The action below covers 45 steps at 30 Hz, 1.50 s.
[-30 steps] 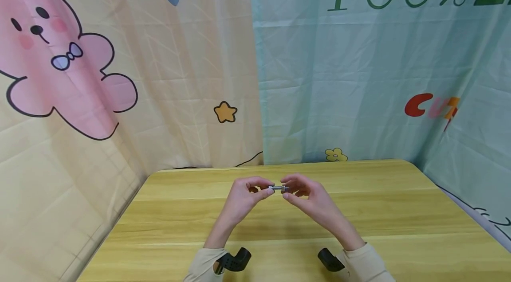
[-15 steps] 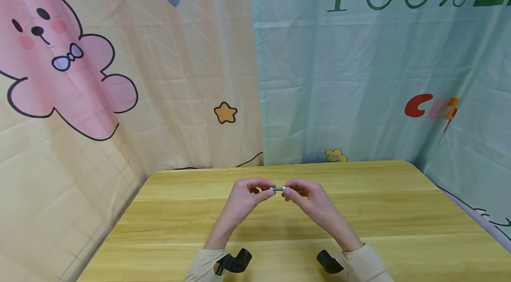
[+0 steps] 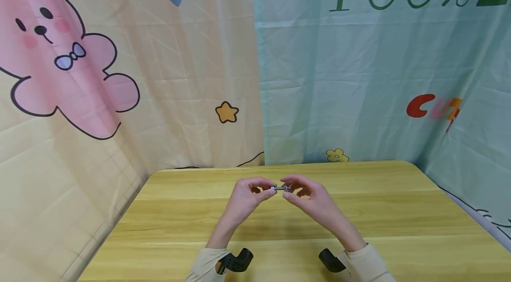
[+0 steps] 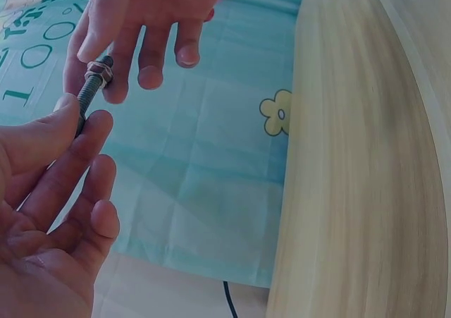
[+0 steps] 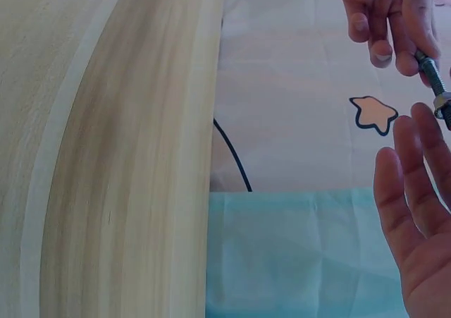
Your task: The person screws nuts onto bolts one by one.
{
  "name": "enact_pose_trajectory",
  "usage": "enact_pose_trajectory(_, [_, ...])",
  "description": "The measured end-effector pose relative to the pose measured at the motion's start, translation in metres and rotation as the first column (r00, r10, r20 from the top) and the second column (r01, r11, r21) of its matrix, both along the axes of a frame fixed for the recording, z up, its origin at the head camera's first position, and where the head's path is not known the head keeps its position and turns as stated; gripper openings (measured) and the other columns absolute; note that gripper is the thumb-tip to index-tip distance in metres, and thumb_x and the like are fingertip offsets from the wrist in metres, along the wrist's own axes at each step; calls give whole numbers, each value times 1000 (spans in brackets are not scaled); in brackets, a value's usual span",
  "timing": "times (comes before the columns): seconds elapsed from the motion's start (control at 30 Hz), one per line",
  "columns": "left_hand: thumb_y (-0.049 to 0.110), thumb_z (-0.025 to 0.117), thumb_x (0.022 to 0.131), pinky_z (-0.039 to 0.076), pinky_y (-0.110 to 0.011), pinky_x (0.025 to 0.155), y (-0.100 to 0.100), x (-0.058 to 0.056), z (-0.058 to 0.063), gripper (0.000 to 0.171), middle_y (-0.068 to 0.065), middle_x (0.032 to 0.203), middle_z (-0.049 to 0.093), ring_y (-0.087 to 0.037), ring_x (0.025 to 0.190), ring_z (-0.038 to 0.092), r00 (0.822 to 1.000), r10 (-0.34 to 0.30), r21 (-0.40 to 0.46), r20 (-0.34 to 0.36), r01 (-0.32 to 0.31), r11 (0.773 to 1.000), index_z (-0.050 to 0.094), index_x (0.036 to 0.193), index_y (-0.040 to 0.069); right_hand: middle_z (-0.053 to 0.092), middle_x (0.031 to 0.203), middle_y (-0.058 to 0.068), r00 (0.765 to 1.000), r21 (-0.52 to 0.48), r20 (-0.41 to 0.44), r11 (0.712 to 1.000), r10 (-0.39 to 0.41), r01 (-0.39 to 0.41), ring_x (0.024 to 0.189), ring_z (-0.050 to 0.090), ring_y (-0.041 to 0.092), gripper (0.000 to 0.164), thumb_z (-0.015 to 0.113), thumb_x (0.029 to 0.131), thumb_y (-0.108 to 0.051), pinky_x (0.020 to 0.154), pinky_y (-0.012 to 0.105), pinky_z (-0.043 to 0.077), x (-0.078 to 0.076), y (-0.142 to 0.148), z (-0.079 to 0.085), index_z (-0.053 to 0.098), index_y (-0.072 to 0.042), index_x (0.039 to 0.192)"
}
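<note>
In the head view we get bright, even, soft light, though we cannot tell its source. The table (image 3: pixel 179 211) carries only a faint, blurred shadow near its middle. The teal curtain (image 3: pixel 347 73) shades softly along its folds and darkens toward the right-hand corner. The bolt (image 3: pixel 279 188) is small here, its detail lost to us. Both wrist views look dimmer and more muted; in the left one we can make out the bolt's thread. The right one seems hazy and washed out. In both, we see one table edge bow.
</note>
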<state>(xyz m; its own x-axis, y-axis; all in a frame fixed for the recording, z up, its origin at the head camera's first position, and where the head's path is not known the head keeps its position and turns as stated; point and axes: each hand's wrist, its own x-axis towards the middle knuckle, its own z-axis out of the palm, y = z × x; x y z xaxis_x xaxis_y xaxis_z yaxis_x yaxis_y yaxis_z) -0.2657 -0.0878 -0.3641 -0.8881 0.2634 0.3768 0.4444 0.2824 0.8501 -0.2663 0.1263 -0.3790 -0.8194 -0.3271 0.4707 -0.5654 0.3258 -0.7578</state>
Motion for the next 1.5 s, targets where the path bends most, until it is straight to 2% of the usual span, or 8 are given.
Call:
enact_pose_trajectory(0.23, [16,75,88,46,-30,69,-3,-3,-3,11,5,90,72,-24,85,60,1000,2,13,11,-2,1000,77,99,15,68,102,-6,998,-1,-42,999,38,-38,92,62,15,19,70,94,-21,77,34,52,-3,0,0,68,-18,112])
enact_pose_trajectory(0.53, [5,72,89,45,-29,68,3,17,25,10,-6,91,72,-31,83,59,1000,3,1,2,-3,1000,76,98,3,70,98,-1,1000,0,-14,1000,15,-15,89,65,15,16,66,96,-28,77,36,53,-4,-1,1,69,-19,109])
enact_pose_trajectory(0.83, [7,71,90,46,-29,70,4,24,31,10,-4,92,72,-26,83,60,1000,-12,-7,-2,12,1000,76,99,4,68,84,-4,995,-10,71,997,-73,74,83,64,20,25,57,100,-39,73,36,50,0,-6,0,72,-22,88])
enact_pose_trajectory(0.93, [6,72,90,46,-28,70,5,24,32,10,-5,92,72,-27,83,60,1000,-13,-11,-1,13,1000,76,98,3,68,86,-5,992,-10,97,996,-86,88,84,62,18,30,54,101,-40,75,39,50,1,-6,1,73,-19,91])
enact_pose_trajectory(1.07, [5,72,89,46,-29,70,5,24,31,9,-4,90,72,-26,83,60,1000,-7,-10,-8,7,1000,76,97,3,68,102,-4,994,-9,91,998,-63,64,94,62,17,25,55,101,-39,79,42,50,1,-5,1,70,-21,111])
enact_pose_trajectory(1.2, [7,72,89,46,-29,70,2,13,17,9,-1,90,72,-24,82,60,1000,3,-6,-16,-3,1000,76,98,7,67,112,-2,999,-6,31,1000,-19,19,99,61,15,29,64,97,-27,81,38,51,4,-5,5,63,-22,126])
enact_pose_trajectory(1.33, [9,73,89,47,-30,71,0,5,8,10,0,91,72,-22,83,60,1000,8,-5,-23,-8,1000,77,98,8,67,107,-1,1000,-23,-15,1000,12,-13,96,62,15,31,68,94,-12,79,34,52,4,-6,5,63,-20,123])
enact_pose_trajectory(1.5, [4,72,89,46,-30,71,2,16,19,10,-6,91,72,-24,83,60,1000,13,-4,-12,-13,1000,76,98,3,66,105,-3,999,-35,-34,999,29,-30,94,64,15,22,68,94,-13,76,33,53,1,-6,-1,64,-21,115])
